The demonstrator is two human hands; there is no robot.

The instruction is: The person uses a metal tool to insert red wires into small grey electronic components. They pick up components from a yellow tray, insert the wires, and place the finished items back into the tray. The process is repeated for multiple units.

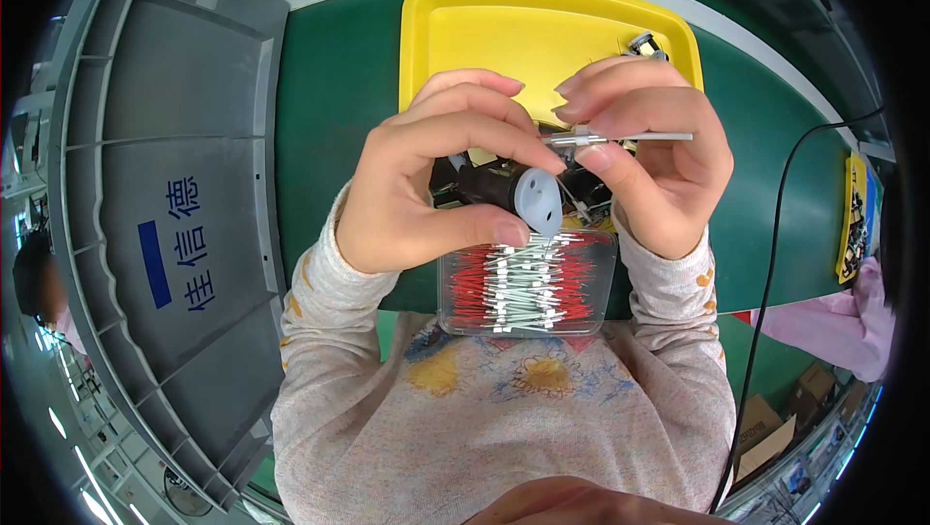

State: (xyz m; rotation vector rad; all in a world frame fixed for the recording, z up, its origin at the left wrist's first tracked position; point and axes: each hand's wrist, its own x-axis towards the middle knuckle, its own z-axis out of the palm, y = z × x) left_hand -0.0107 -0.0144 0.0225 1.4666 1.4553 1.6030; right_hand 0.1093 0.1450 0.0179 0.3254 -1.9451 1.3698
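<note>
My left hand (412, 181) is closed around a small black cylinder with a pale grey-blue round cap (540, 200); the cap has small holes and faces the lower right. In my right hand (668, 162), thumb and fingers pinch a thin white lead wire with a connector (668, 137), held level just above and to the right of the cap. Fingers of both hands nearly meet there. Below them stands a clear plastic box (445, 320) filled with red and white lead wires (528, 283). Dark parts behind my hands are mostly hidden.
A yellow tray (542, 31) lies on the green table (334, 70), with small parts (643, 45) at its right. A large grey crate (174, 118) stands at the left. A black cable (775, 234) runs down the right, near another person's pink sleeve (833, 326).
</note>
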